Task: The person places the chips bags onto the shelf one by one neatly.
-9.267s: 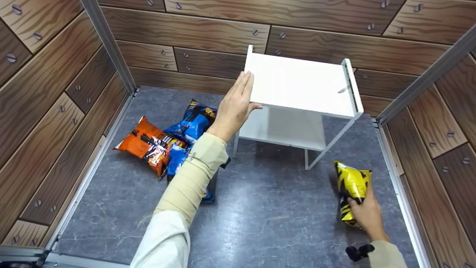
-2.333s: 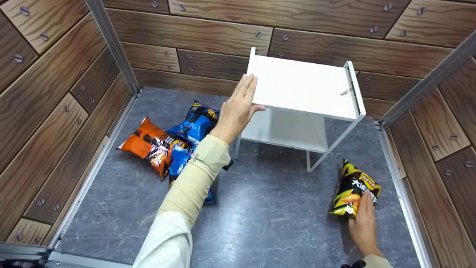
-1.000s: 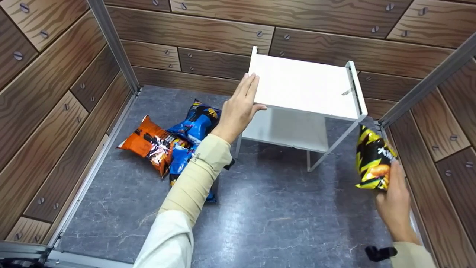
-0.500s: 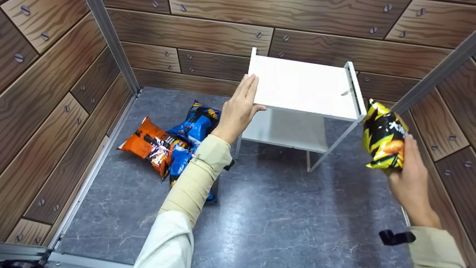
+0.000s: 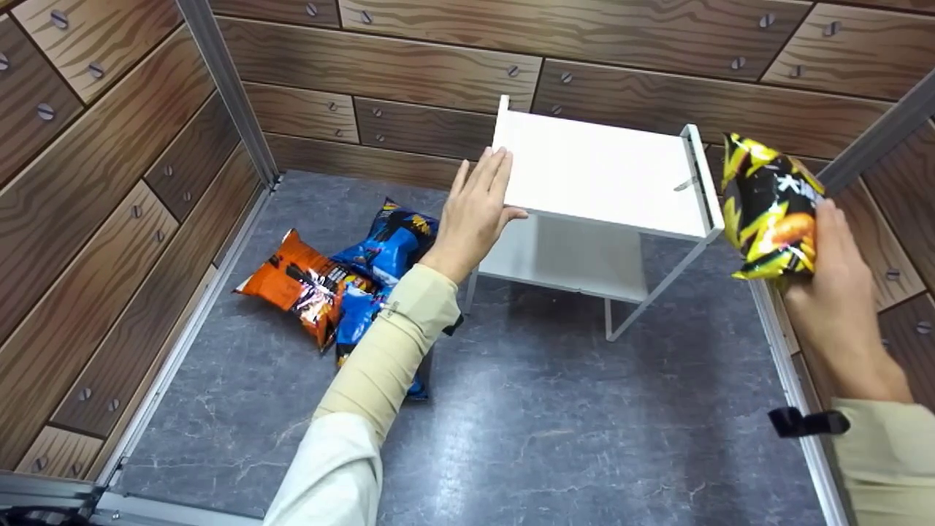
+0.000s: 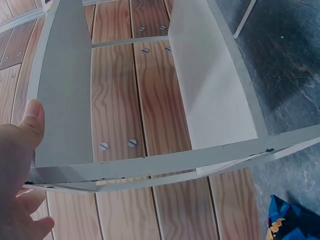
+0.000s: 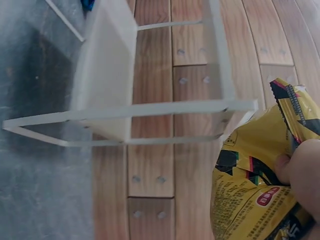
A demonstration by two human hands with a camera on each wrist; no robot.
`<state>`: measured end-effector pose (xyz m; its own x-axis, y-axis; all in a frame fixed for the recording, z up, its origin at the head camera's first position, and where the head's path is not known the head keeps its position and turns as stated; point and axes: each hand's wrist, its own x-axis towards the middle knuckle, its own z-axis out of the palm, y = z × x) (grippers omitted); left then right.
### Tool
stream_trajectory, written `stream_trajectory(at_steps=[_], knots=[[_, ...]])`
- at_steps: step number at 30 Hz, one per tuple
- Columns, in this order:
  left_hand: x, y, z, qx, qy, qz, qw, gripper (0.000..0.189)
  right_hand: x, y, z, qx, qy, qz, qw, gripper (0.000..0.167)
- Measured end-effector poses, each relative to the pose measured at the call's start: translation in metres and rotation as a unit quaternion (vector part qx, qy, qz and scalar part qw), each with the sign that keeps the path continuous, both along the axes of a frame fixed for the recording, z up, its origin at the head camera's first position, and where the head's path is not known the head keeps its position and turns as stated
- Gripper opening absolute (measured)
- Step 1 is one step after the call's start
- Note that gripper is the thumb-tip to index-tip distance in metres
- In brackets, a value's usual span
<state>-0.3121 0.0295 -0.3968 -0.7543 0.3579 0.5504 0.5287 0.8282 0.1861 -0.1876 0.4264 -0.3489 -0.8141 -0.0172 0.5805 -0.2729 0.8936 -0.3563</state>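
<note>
Grasps a yellow-and-black bag (image 5: 774, 208) in the right hand (image 5: 840, 299), with thumb and fingers pinched on it, holding it up off the grey floor (image 5: 548, 453) near the right end of a white table (image 5: 595, 172). Rests the left hand (image 5: 475, 219) against the table's left edge, with fingers straight and unclenched. Has an orange bag (image 5: 292, 285) touching blue bags (image 5: 387, 248) beyond the left sleeve (image 5: 380, 351), and a planked wall (image 5: 402, 51) behind.

Wood-patterned walls (image 5: 409, 55), grey floor (image 5: 555, 424)
</note>
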Motion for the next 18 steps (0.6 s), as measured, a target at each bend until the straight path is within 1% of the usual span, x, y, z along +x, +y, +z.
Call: stream_trajectory(at_steps=[4,11,15,18], knots=[[0.000,0.000,0.001,-0.006,0.000,0.004,1.0000,0.079,-0.007,-0.007,0.018,0.019,-0.020,0.006,0.9996,0.090],[0.000,0.001,0.002,-0.005,-0.003,0.001,1.0000,0.080,-0.018,-0.024,0.048,0.032,-0.028,0.004,0.9991,0.086],[0.000,0.001,0.002,-0.006,-0.005,0.003,1.0000,0.080,-0.025,-0.040,0.059,0.045,-0.040,0.012,0.9981,0.087],[0.000,0.001,0.001,-0.006,-0.008,0.002,0.9999,0.080,-0.031,-0.053,0.063,0.053,-0.048,0.020,0.9972,0.089]])
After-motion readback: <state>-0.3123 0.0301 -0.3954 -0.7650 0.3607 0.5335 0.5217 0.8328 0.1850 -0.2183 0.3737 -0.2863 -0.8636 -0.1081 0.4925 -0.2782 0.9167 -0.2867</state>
